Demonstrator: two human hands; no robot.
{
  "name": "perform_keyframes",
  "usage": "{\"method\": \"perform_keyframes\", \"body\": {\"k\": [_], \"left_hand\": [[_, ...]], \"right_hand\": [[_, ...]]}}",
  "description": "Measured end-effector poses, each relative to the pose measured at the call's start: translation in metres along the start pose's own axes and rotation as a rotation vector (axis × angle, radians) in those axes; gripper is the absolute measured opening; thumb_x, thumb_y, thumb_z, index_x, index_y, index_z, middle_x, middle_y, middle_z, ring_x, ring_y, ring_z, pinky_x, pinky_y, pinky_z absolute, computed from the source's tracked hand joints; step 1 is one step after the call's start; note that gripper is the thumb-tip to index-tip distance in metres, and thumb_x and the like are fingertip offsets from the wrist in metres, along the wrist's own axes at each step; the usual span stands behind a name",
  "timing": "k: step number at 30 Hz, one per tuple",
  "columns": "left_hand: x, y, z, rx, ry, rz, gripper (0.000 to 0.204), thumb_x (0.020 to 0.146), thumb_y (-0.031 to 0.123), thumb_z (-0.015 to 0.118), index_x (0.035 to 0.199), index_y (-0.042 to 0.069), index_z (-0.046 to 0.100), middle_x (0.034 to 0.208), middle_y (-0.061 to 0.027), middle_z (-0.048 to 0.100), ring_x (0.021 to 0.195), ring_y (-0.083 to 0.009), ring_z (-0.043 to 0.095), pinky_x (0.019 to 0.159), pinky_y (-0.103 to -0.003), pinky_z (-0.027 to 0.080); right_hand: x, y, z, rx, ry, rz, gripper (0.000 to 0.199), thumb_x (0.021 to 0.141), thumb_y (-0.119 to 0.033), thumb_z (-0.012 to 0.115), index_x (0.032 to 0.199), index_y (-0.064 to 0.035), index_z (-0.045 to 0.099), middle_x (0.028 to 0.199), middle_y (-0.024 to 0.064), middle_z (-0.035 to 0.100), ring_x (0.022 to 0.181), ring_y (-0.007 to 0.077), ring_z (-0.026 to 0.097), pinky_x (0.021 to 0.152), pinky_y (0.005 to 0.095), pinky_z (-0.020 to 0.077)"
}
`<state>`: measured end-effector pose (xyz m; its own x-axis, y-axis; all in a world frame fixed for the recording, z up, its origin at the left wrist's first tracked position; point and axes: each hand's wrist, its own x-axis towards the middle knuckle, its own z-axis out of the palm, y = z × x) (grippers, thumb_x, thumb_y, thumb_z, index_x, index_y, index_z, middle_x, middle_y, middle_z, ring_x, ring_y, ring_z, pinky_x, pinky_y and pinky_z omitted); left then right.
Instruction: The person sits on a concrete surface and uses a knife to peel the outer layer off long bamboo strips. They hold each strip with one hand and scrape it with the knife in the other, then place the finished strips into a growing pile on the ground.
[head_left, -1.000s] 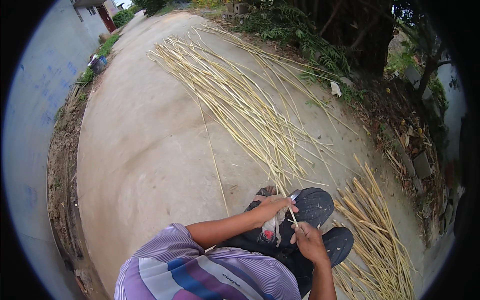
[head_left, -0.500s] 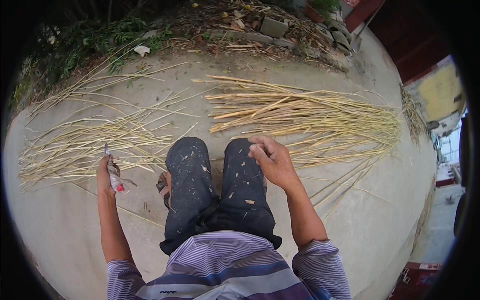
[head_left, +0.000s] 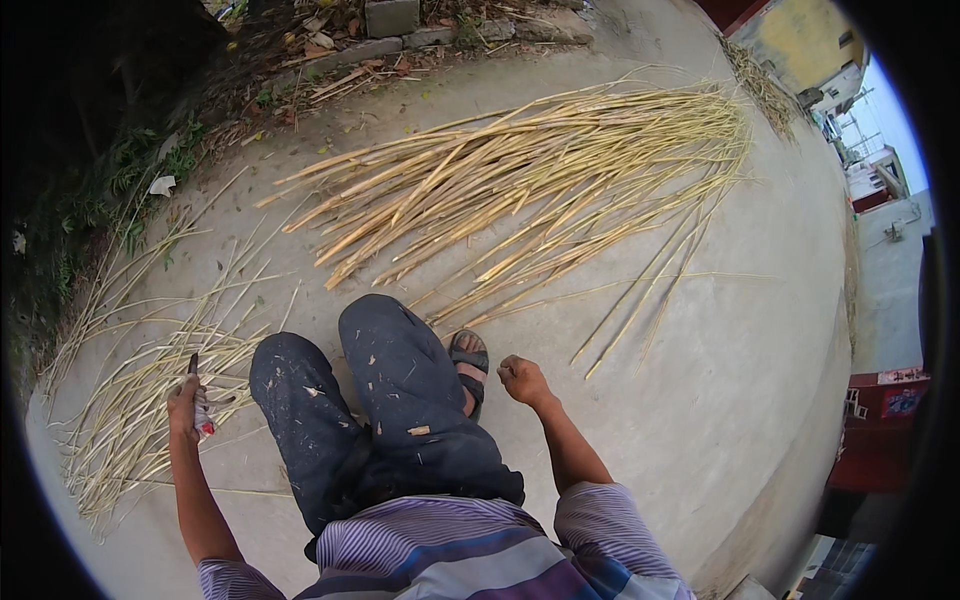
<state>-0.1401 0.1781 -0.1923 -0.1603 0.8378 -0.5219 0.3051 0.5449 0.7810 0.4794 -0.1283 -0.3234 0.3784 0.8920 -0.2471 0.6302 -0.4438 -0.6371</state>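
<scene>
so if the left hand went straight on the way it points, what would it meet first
Probably the loose pale stalks spread on the ground beyond the left hand, with the knife it holds leading. Its height above them is unclear, so it might pass over.

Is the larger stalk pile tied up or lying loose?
Loose, it seems: the larger stalk pile fans out, some pieces splay away from the rest, and no tie shows around it.
</scene>
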Motion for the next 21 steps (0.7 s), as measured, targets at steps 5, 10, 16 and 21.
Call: {"method": "perform_keyframes", "body": {"k": [5, 10, 16, 21], "left_hand": [[-0.07, -0.076, 0.004, 0.04, -0.011, -0.2, 0.02, 0.086, 0.024, 0.068, 0.088, 0.005, 0.061, 0.073, -0.0036, 0.062, 0.056, -0.0102, 0.052, 0.051, -0.026, 0.042], [-0.133, -0.167, -0.005, 0.131, -0.012, -0.36, 0.021, 0.086, 0.021, 0.062, 0.076, 0.004, 0.06, 0.063, -0.0046, 0.058, 0.046, -0.0143, 0.052, 0.043, -0.029, 0.043], [-0.222, -0.183, 0.006, 0.195, -0.022, -0.534, 0.022, 0.087, 0.022, 0.064, 0.073, 0.006, 0.06, 0.066, -0.0032, 0.06, 0.052, -0.0123, 0.055, 0.046, -0.028, 0.042], [-0.25, -0.205, 0.0, 0.289, 0.015, -0.44, 0.016, 0.088, 0.02, 0.063, 0.086, 0.004, 0.06, 0.071, -0.0017, 0.058, 0.059, -0.0109, 0.054, 0.051, -0.028, 0.043]], "right_hand": [[0.028, 0.004, 0.029, 0.092, 0.039, -0.049, 0.019, 0.085, -0.019, 0.063, 0.093, -0.002, 0.064, 0.086, 0.0221, 0.066, 0.084, 0.0409, 0.064, 0.075, 0.0464, 0.0512], [0.086, -0.01, 0.031, 0.067, 0.271, -0.059, 0.022, 0.085, -0.014, 0.061, 0.103, -0.0011, 0.062, 0.092, 0.0211, 0.065, 0.086, 0.0408, 0.063, 0.076, 0.0457, 0.0507], [0.166, -0.016, 0.028, -0.039, 0.388, -0.039, 0.027, 0.082, -0.01, 0.06, 0.108, -0.0016, 0.058, 0.094, 0.0222, 0.06, 0.09, 0.0399, 0.06, 0.078, 0.0475, 0.0499], [0.218, 0.009, 0.037, -0.252, 0.278, -0.029, 0.03, 0.076, -0.008, 0.062, 0.105, -0.0042, 0.06, 0.097, 0.0175, 0.061, 0.096, 0.0386, 0.058, 0.079, 0.0457, 0.049]]}}
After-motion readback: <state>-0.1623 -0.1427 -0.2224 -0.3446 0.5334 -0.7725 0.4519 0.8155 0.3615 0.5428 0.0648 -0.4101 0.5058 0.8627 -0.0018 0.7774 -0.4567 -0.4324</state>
